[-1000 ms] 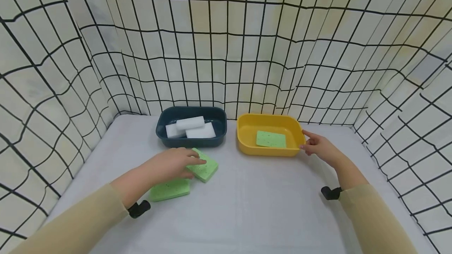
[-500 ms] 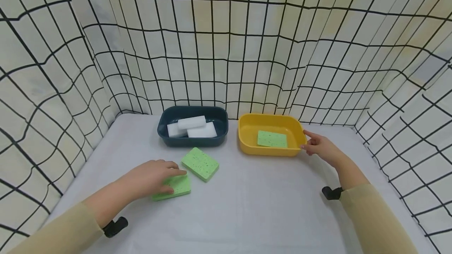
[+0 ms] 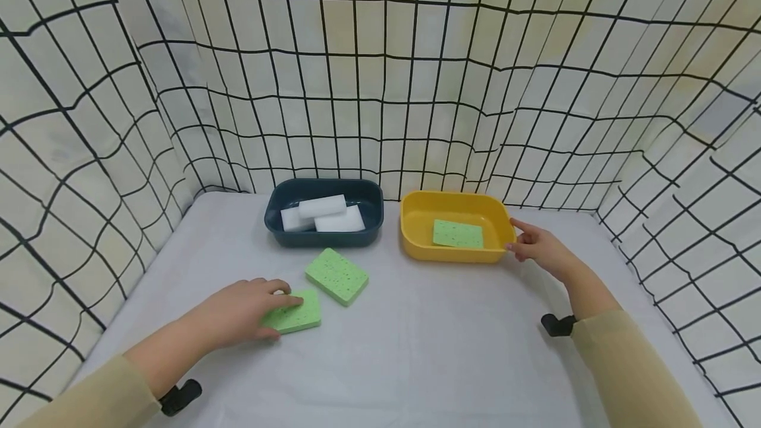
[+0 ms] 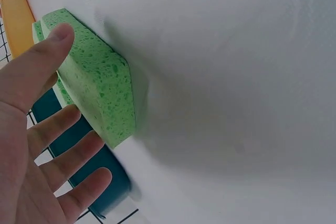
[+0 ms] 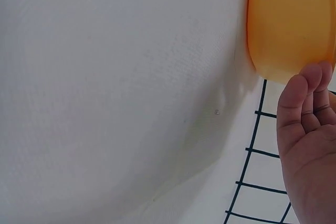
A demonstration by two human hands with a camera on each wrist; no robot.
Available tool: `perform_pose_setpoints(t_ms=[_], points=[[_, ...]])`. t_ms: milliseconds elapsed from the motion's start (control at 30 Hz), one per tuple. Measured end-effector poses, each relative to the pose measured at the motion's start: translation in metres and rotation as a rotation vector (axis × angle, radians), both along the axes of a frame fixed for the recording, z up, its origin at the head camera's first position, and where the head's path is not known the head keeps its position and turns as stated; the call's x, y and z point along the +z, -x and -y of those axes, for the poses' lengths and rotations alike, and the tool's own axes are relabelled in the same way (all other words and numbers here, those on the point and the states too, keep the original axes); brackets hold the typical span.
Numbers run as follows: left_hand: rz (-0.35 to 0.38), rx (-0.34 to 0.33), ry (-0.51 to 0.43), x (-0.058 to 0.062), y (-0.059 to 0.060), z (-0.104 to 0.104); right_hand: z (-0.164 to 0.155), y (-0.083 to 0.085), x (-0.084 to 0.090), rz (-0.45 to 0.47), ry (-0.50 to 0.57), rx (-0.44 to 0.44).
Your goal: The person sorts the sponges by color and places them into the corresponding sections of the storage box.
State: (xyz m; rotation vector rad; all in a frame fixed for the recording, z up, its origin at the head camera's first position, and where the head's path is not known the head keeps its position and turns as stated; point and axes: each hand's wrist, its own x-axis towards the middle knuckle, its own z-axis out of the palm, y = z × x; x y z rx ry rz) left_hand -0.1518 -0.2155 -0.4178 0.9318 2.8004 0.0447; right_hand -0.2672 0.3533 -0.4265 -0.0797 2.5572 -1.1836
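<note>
On the white table, near the front left, the left hand is sitting on a green sponge, fingers laid over its near end and the thumb against its side. In the left wrist view the thumb is pressing the sponge's edge while the other fingers are spread out pretty straight beside it, so it's looking more like a loose touch than a proper clench. That sponge is lying flat, with its long side running roughly left to right and tilting a bit up toward the back on the right end.

A second green sponge is lying just beside it, angled diagonally, apart from the hand. Compared to a second ago the hand has pulled back off that second sponge and come down onto the nearer one, and the forearm has slid back toward the front left corner.

Over on the right, the right hand is resting against the right end of the yellow tub, fingertips touching its rim, fingers mostly relaxed and not wrapping anything; it hasn't budged. A third green sponge is lying flat inside that tub. The dark blue tub next to it is holding white sponges.
</note>
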Motion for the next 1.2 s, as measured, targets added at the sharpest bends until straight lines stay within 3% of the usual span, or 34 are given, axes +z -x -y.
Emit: perform_pose_setpoints(t_ms=[600,900,1200], points=[[0.043,0.056,-0.010,-0.003,-0.004,0.011,0.003,0.005,-0.001,-0.006,0.009,-0.006],[-0.043,0.047,-0.086,0.004,-0.005,0.018,0.003,0.005,-0.003,-0.003,0.010,-0.016],[-0.095,0.000,-0.142,0.015,0.007,0.004,0.000,0.003,-0.002,0.009,0.012,-0.028]])
